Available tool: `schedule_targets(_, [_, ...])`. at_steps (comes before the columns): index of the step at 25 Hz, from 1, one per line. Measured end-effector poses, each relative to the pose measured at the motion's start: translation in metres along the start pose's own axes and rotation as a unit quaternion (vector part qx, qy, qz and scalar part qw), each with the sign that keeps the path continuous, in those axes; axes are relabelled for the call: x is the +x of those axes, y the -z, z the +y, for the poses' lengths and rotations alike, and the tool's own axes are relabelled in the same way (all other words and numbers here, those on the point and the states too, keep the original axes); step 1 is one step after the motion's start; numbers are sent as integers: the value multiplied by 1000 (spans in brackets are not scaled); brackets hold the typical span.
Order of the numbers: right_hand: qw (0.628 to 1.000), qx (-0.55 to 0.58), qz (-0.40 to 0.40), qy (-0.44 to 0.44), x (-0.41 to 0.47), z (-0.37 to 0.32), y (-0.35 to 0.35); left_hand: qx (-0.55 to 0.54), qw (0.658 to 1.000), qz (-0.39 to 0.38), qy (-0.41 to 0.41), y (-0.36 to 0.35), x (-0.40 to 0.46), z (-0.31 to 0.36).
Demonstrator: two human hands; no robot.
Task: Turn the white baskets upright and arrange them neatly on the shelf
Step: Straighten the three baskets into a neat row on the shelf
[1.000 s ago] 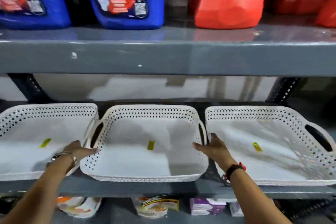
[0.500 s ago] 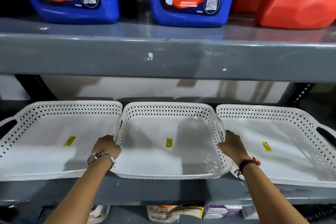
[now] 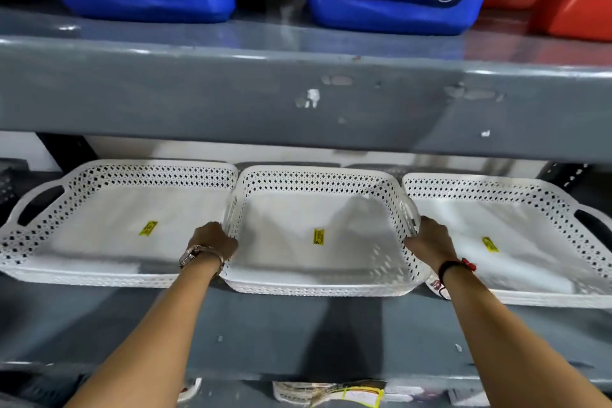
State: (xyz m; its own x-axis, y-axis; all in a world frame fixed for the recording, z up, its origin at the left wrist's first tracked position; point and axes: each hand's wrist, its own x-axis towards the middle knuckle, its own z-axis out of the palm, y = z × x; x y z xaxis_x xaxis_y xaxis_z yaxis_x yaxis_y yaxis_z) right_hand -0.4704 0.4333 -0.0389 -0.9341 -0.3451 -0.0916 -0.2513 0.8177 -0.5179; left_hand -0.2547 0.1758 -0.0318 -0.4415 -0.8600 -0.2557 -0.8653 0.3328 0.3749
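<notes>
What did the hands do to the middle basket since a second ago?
The left hand and right hand closed on the side handles of the middle basket; a second ago they only reached for them. The gaps to the left basket and right basket have closed. All three stay upright on the shelf.
</notes>
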Motion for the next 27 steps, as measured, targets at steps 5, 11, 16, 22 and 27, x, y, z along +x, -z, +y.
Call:
schedule_targets(5, [1000, -1, -11, 4, -16, 11, 4, -22, 1000, -13, -3, -1, -14, -9])
schedule_targets(11, [1000, -17, -18, 3, -43, 22, 5, -10, 999, 1, -49, -1, -37, -34])
schedule_targets(16, [999, -8, -35, 0, -64, 31, 5, -2, 998, 21, -65, -1, -55, -53])
schedule_targets(22, [999, -20, -34, 24, -79, 35, 7, 6, 997, 24, -71, -3, -65, -64])
schedule_targets(27, [999, -20, -36, 26, -79, 35, 8, -3, 997, 23, -72, -3, -66, -64])
